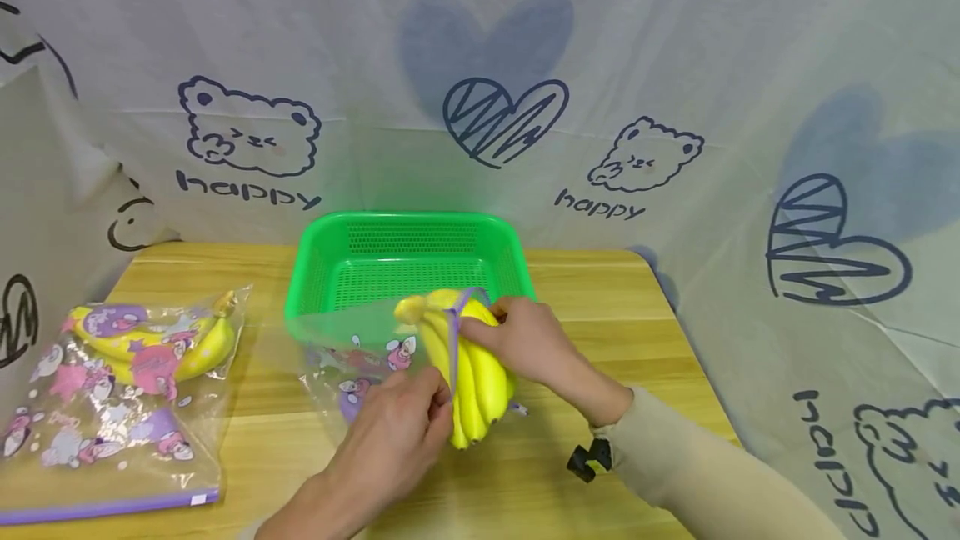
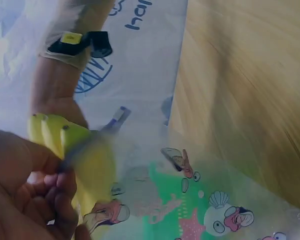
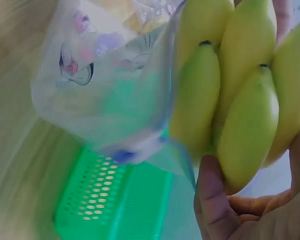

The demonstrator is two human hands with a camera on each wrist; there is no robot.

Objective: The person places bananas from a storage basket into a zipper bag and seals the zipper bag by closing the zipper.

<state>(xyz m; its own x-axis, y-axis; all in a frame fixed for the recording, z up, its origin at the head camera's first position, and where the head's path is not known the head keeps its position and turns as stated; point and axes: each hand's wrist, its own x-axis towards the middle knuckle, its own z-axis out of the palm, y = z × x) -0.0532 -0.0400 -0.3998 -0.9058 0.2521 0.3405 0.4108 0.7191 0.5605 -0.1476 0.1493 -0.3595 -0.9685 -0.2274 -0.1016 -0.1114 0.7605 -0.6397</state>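
Observation:
A bunch of yellow bananas [image 1: 480,382] sits partly inside the mouth of a clear printed zip bag [image 1: 371,361], stem end inward. My right hand [image 1: 534,342] grips the bunch from the right side, its thumb on the upper part. With curled fingertips my left hand [image 1: 397,423] pinches the bag's purple zip edge [image 1: 453,348] at the near left. In the left wrist view the zip slider [image 2: 121,116] hangs on the edge, beyond the left hand's fingers. The banana tips [image 3: 250,125] stick out of the bag in the right wrist view.
A green plastic basket [image 1: 517,252] stands behind the hands at the back of the wooden table [image 1: 615,307]. To the left lies another printed zip bag [image 1: 112,440] with bananas in it. A patterned cloth [image 1: 360,148] hangs behind the table and along its sides.

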